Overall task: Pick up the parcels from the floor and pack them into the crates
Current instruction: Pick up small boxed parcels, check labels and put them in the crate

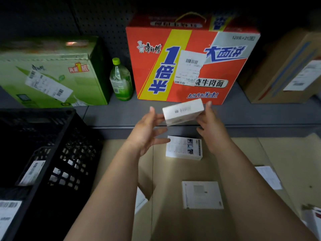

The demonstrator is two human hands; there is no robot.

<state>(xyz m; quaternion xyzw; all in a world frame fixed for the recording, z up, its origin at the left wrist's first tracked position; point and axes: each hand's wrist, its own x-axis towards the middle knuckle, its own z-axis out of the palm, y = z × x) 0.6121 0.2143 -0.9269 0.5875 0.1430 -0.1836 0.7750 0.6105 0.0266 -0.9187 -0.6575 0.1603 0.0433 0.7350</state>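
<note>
Two hands meet on one small white box (pixel 183 111), which is lifted clear of the floor. The right hand (pixel 211 126) grips it by one end, with one finger upright against that end and the others tucked beneath. The left hand (pixel 148 130) has its fingers (pixel 161 117) spread and fairly straight. The upper ones just touch the box's other end and the lower ones hang free under it.

Directly below the fingers a printed parcel (pixel 184 147) lies flat on the cardboard-covered floor. Another, a square white parcel (pixel 202 194), lies further back between the forearms. The black crate (pixel 69 136) sits well apart, out past the left fingers and lower down, with labelled packets already showing inside it.

The step in hand looks like carrying the box across to that crate. To do it well, I would settle the grip first — either close the left fingers round their end or let the right hand take the whole weight, since a box resting on straight fingertips may slip mid-swing. Then I would bring it over the near rim, keep it level, and lower it flat beside the packets rather than drop it. The box looks light and stiff, so a gentle hold should be enough.
</note>
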